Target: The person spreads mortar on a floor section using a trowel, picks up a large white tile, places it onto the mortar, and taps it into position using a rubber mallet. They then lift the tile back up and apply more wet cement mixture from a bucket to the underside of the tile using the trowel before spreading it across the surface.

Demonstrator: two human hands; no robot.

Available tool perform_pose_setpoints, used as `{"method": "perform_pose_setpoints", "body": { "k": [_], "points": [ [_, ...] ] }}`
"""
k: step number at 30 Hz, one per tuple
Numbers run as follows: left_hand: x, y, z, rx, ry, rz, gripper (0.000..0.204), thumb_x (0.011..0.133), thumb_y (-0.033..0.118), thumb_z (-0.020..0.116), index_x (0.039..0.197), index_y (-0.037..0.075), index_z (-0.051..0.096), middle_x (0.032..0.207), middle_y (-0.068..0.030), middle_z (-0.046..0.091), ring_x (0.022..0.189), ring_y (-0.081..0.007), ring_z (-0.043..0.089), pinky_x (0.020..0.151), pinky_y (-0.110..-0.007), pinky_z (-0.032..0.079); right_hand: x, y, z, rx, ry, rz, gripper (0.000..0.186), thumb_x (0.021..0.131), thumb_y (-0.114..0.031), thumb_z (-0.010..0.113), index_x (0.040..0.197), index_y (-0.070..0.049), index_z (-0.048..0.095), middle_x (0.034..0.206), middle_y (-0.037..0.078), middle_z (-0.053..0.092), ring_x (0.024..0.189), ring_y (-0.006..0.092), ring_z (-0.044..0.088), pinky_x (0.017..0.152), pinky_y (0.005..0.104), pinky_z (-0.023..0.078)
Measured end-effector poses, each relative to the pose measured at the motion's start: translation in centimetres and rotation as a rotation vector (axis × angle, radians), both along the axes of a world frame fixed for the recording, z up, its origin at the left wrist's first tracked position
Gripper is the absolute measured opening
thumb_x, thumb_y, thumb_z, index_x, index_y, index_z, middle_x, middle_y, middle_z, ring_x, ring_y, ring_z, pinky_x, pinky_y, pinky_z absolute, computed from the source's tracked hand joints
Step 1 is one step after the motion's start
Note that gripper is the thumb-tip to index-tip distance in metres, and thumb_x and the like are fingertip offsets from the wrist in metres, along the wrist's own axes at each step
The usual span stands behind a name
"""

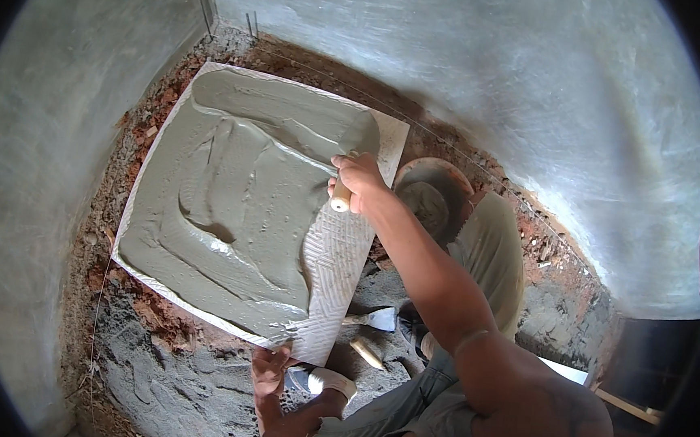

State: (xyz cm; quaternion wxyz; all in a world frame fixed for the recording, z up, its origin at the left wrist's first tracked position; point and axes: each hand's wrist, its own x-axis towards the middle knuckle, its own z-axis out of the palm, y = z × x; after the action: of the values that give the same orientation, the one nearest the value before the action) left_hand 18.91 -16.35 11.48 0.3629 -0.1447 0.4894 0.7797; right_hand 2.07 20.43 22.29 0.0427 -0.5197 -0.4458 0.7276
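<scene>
A large square tile [339, 258] lies with its ridged back upward, mostly coated in wet grey mortar [231, 178]. Bare ridges show along its lower right side, and the far right corner is also uncoated. My right hand [356, 182] grips the wooden handle of a trowel [341, 198] over the right part of the mortar; hand and mortar hide most of its blade. At the tile's near corner, my left hand [269, 371] holds the edge, thumb on top and the other fingers largely out of sight.
A round bucket [433, 171] with mortar inside stands right of the tile. A scraper [379, 319] and a wooden handle [366, 354] lie on the grey sandy ground by my feet. Smooth grey walls [459, 56] meet beyond the tile, with a string [97, 323] stretched along the left side.
</scene>
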Motion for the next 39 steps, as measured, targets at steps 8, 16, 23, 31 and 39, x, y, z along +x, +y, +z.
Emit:
{"method": "perform_pose_setpoints", "body": {
  "k": [8,16,23,31,39],
  "points": [
    [0.0,0.3,0.5,-0.029,-0.023,-0.019,0.057,0.083,0.009,0.076,0.131,-0.004,0.048,0.117,-0.0183,0.063,0.101,-0.0312,0.067,0.083,-0.045,0.062,3.3,0.4,0.8,-0.203,0.17,-0.216,0.025,0.093,-0.013,0.064,0.109,-0.003,0.047,0.091,0.011,0.05,0.063,0.0184,0.054,0.046,0.0339,0.051],
    [-0.1,0.3,1.0,-0.061,0.001,0.009,0.054,0.082,0.011,0.076,0.128,-0.004,0.05,0.11,-0.0166,0.065,0.094,-0.0284,0.069,0.079,-0.042,0.062,11.3,4.8,4.1,-0.417,0.137,0.248,0.025,0.094,-0.023,0.058,0.107,-0.002,0.057,0.088,0.004,0.056,0.064,0.0129,0.054,0.049,0.0255,0.046],
    [0.2,-0.1,0.4,-0.053,0.014,0.02,0.049,0.085,0.012,0.075,0.124,-0.007,0.053,0.109,-0.017,0.067,0.092,-0.0261,0.07,0.077,-0.036,0.062,10.0,16.7,4.8,-0.117,0.013,0.739,0.034,0.101,-0.037,0.047,0.111,-0.006,0.056,0.079,0.001,0.05,0.05,0.0073,0.043,0.04,0.0232,0.036],
    [1.5,0.5,0.3,-0.157,0.034,0.1,0.047,0.085,0.015,0.076,0.121,-0.004,0.053,0.103,-0.0125,0.068,0.086,-0.0199,0.069,0.074,-0.032,0.059,5.8,18.7,2.3,0.105,-0.216,1.024,0.042,0.101,-0.049,0.047,0.1,-0.008,0.053,0.069,-0.001,0.049,0.045,0.0066,0.042,0.038,0.0242,0.034],
    [2.3,1.2,0.4,-0.164,0.061,0.197,0.044,0.09,0.012,0.07,0.127,-0.001,0.051,0.109,-0.0058,0.064,0.091,-0.0129,0.061,0.079,-0.031,0.049,10.9,10.0,1.8,0.032,-0.138,1.227,0.034,0.103,-0.04,0.047,0.1,-0.007,0.051,0.071,0.0,0.049,0.044,0.0089,0.044,0.038,0.0266,0.038]
  ]
}}
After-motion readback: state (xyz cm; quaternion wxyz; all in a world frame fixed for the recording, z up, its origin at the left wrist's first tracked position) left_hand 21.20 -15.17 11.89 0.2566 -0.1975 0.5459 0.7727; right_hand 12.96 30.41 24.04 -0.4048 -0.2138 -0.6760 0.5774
